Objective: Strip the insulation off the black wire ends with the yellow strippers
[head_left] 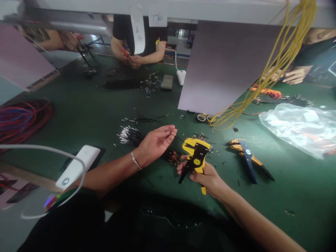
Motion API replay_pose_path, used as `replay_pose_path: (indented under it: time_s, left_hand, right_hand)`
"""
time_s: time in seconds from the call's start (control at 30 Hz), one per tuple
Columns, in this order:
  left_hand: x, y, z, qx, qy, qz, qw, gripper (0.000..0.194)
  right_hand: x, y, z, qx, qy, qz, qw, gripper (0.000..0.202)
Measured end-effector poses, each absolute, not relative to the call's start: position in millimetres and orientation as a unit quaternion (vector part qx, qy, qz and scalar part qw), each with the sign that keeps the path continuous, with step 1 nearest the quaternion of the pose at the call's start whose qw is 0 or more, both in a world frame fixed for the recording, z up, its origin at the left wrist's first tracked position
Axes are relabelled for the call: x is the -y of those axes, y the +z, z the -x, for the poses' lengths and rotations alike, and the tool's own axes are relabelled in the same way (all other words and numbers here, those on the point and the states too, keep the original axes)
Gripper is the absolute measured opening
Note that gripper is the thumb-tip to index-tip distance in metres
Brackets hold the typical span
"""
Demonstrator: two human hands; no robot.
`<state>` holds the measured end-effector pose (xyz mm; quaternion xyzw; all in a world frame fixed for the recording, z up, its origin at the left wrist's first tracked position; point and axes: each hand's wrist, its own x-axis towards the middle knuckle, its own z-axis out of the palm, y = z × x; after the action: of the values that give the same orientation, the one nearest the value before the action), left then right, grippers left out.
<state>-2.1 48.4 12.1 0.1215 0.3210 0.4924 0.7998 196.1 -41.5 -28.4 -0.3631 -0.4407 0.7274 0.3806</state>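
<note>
- My right hand (210,177) grips the yellow-and-black wire stripper (197,154).
- My left hand (155,144) pinches a thin black wire (180,139), its long axis slanting rightward to the stripper's head.

Head view, one: worn on the person's head, facing forward and down over the near table (168,101) at close range.

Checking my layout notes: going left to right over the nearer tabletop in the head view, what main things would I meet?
Red and blue cables, white device, left hand, yellow hand tool, blue hand tool, plastic bag.
</note>
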Motion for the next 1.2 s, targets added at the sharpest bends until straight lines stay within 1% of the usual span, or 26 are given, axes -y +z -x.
replay_pose_path:
  time_s: [0.27, 0.5, 0.97, 1.2]
  left_hand:
    - [-45.8, 8.5, -1.9, -0.342, 0.482, -0.130, 0.796, 0.025]
    - [-45.4, 9.3, -1.9, -0.361, 0.459, -0.120, 0.803, 0.025]
    - [-47.9, 6.7, -1.1, -0.392, 0.424, -0.129, 0.806, 0.026]
    - [-48.2, 1.3, 1.0, -0.384, 0.409, -0.141, 0.816, 0.026]
  right_hand:
    - [40.5, -29.8, -198.7, 0.456, 0.711, 0.365, 0.391, 0.040]
    - [38.6, -28.2, -202.6, 0.475, 0.688, 0.385, 0.391, 0.030]
    - [37.2, -29.4, -204.3, 0.497, 0.663, 0.408, 0.384, 0.024]
    - [38.6, -31.3, -206.2, 0.503, 0.653, 0.426, 0.372, 0.022]
